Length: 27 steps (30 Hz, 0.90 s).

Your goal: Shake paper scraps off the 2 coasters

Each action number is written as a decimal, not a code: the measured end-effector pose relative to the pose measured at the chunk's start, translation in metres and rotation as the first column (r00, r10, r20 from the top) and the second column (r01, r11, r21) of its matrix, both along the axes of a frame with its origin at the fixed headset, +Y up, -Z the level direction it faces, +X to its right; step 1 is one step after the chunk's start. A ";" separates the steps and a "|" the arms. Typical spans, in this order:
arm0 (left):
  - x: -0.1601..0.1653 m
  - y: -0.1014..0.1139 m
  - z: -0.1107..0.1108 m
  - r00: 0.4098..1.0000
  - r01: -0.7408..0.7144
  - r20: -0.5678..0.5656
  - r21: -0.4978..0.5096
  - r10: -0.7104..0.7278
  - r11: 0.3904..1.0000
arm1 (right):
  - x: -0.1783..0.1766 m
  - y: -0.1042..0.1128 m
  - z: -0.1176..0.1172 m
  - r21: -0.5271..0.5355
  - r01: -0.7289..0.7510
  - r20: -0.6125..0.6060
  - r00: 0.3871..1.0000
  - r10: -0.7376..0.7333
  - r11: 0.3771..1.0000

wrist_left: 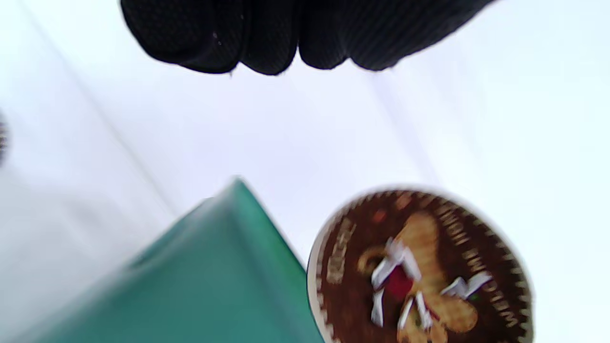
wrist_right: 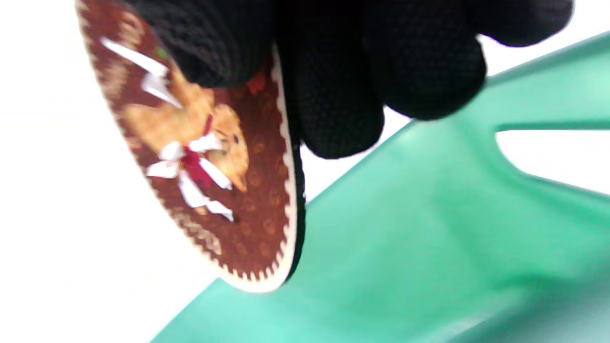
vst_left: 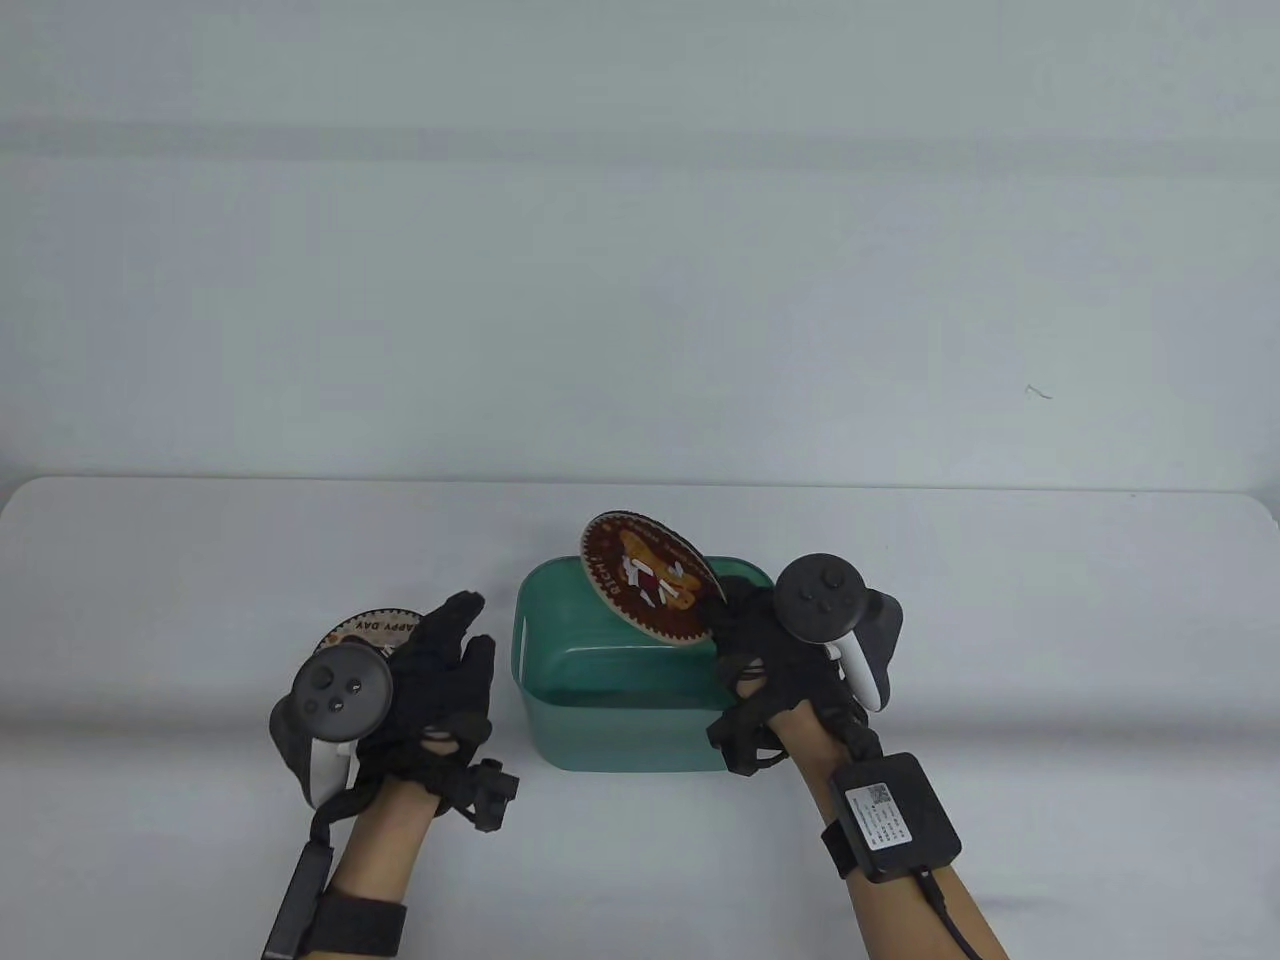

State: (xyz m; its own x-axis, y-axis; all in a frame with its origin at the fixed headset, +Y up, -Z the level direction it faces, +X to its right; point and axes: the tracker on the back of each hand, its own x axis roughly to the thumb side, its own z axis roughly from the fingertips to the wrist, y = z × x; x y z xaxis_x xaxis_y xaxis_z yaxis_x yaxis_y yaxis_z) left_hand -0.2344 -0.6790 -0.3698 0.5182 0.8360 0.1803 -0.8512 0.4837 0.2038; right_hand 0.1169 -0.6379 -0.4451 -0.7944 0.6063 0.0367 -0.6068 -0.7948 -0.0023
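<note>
Brown gingerbread-print coaster (vst_left: 648, 580) held tilted on edge over the open mouth of the green plastic bin (vst_left: 560, 700), printed face turned away from the right hand (vst_left: 770, 650). White paper scraps (vst_left: 640, 578) cling to the print; none seen falling. Right fingers (wrist_right: 333, 95) are clamped on the coaster's rim, thumb on the printed face, the rest behind the disc. Its low edge hangs below those fingers, close over the bin wall in the right wrist view. Second coaster (vst_left: 372, 625), pale with lettering, lies flat on the bench (vst_left: 200, 560) just beyond and partly under the left hand (vst_left: 430, 680), whose fingers (vst_left: 465, 625) are extended and slightly apart over it, gripping nothing that I can see. Judgement: shaking step under way on the first coaster. To do it well, steepen the tilt toward vertical or past it, keep the low edge inside the bin rim, and use short sharp flicks of the wrist. Pinch only at the rim so the thumb covers no scraps. Risk: scraps flicked past the bin onto the bench.
</note>
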 end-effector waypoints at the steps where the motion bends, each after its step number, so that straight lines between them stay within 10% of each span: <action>1: -0.003 -0.009 0.004 1.000 0.001 -0.005 -0.012 -0.001 1.000 | 0.000 0.001 0.001 -0.056 -0.074 -0.010 0.997 0.074 0.996; 4: -0.014 -0.046 0.018 0.999 -0.019 -0.029 -0.048 0.018 0.999 | 0.000 0.006 0.009 0.163 0.106 0.079 0.990 -0.120 0.981; 7: -0.019 -0.050 0.020 0.999 -0.034 -0.013 -0.102 0.033 0.994 | -0.008 0.008 0.007 -0.055 -0.069 0.016 0.997 0.070 0.996; 11: -0.014 -0.047 0.020 1.000 -0.025 -0.001 -0.084 0.025 0.996 | -0.014 0.011 0.014 0.138 0.044 0.037 0.998 -0.050 0.989; 14: -0.008 -0.047 0.021 1.000 0.002 0.025 -0.082 0.000 0.997 | -0.020 0.014 0.013 -0.046 -0.172 -0.021 0.985 0.172 0.984; 17: -0.006 -0.046 0.021 0.999 0.029 0.036 -0.079 -0.026 0.996 | -0.020 0.016 0.020 0.211 0.015 0.080 0.996 -0.033 0.977; 20: -0.005 -0.047 0.021 0.999 0.023 0.043 -0.076 -0.020 0.997 | -0.027 0.018 0.015 -0.057 -0.193 0.015 0.981 0.194 0.980; 23: -0.004 -0.047 0.021 0.998 0.027 0.051 -0.078 -0.023 0.997 | -0.022 0.022 0.020 0.217 -0.045 0.123 0.992 0.018 0.975; 26: -0.004 -0.047 0.020 0.998 0.023 0.059 -0.077 -0.018 0.997 | -0.029 0.020 0.015 -0.072 -0.177 0.020 0.984 0.179 0.982; 27: -0.004 -0.047 0.020 0.998 0.019 0.060 -0.077 -0.015 0.997 | -0.025 0.023 0.016 0.005 -0.230 0.031 0.973 0.230 0.973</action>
State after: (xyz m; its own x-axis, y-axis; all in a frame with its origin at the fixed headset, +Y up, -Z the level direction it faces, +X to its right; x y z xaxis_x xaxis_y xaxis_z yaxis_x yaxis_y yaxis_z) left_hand -0.2383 -0.7260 -0.3494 0.5229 0.8398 0.1461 -0.8521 0.5107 0.1144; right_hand 0.0915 -0.6148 -0.4291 -0.9134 0.4068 0.0148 -0.4071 -0.9131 -0.0247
